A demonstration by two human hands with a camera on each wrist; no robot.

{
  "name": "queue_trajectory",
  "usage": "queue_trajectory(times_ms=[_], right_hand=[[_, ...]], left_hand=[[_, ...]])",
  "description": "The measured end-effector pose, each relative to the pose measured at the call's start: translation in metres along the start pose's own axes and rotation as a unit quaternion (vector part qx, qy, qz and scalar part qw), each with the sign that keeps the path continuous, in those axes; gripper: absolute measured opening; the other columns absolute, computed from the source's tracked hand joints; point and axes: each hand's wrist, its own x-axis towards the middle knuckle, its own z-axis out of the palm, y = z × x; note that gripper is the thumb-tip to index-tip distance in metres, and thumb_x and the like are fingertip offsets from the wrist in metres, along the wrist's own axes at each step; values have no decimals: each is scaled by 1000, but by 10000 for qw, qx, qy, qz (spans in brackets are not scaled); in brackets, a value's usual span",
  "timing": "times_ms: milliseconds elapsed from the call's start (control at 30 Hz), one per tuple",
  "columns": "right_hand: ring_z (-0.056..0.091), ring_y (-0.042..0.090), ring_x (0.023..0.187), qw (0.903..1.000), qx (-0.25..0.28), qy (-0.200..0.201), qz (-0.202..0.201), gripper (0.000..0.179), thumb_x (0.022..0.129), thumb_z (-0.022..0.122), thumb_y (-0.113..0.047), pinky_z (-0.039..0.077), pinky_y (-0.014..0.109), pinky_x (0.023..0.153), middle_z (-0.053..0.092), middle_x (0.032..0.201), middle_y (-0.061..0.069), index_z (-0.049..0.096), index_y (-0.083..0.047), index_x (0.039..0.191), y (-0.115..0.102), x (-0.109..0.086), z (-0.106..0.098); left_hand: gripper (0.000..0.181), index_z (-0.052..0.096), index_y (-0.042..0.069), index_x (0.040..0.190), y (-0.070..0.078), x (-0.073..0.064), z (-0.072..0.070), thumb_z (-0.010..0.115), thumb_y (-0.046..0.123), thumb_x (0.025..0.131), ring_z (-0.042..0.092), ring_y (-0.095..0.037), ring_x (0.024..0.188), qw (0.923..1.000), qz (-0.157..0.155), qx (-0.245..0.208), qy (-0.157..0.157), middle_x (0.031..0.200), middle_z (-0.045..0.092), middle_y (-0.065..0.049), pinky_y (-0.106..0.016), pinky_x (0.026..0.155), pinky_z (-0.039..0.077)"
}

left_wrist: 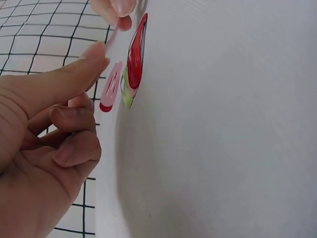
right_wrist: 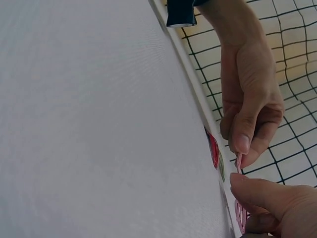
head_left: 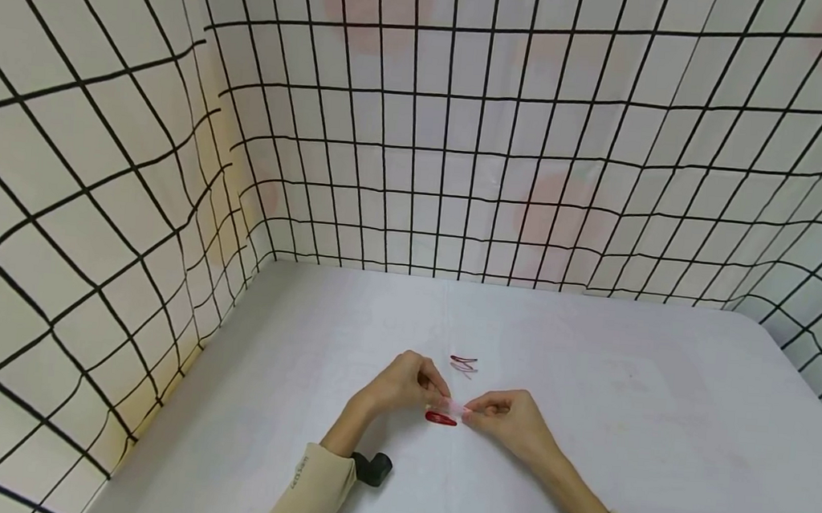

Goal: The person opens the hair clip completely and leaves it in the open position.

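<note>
Between my two hands a thin pale-pink hair clip [head_left: 454, 408] is stretched low over the white table. My left hand [head_left: 411, 385] pinches one end of it between thumb and fingertips. My right hand [head_left: 507, 421] grips the other end the same way, fingertips close to the left ones. A red snap hair clip [head_left: 441, 418] lies on the table just on the near side of the held clip. In the left wrist view a green clip [left_wrist: 127, 101] sits partly behind the red one, and a pink clip with a red end [left_wrist: 110, 91] shows beside them.
Beyond my hands, a small group of reddish hair clips [head_left: 464, 364] lies on the white table [head_left: 591, 367]. Black wire grid [head_left: 446, 130] walls stand behind the table and along its left and right sides. Dark cameras [head_left: 372, 469] are strapped at both wrists.
</note>
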Motion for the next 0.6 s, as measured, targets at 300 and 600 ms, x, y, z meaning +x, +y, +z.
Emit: queue_trajectory(times_ms=[300, 600], right_hand=[[45, 2, 60, 9968, 100, 720, -325, 12, 83, 88, -19, 35, 19, 54, 76, 76, 6, 85, -11, 91, 4, 4, 0], [39, 3, 61, 9889, 210, 1104, -977, 13, 84, 87, -20, 33, 21, 55, 59, 63, -1, 85, -11, 92, 3, 5, 0]], left_hand=[[5, 84, 9, 90, 1, 4, 0, 85, 10, 85, 48, -6, 69, 9989, 311, 88, 346, 85, 72, -1, -17, 60, 37], [6, 83, 9, 91, 2, 4, 0, 84, 13, 86, 47, -5, 66, 9962, 616, 33, 620, 79, 64, 0, -17, 59, 36]])
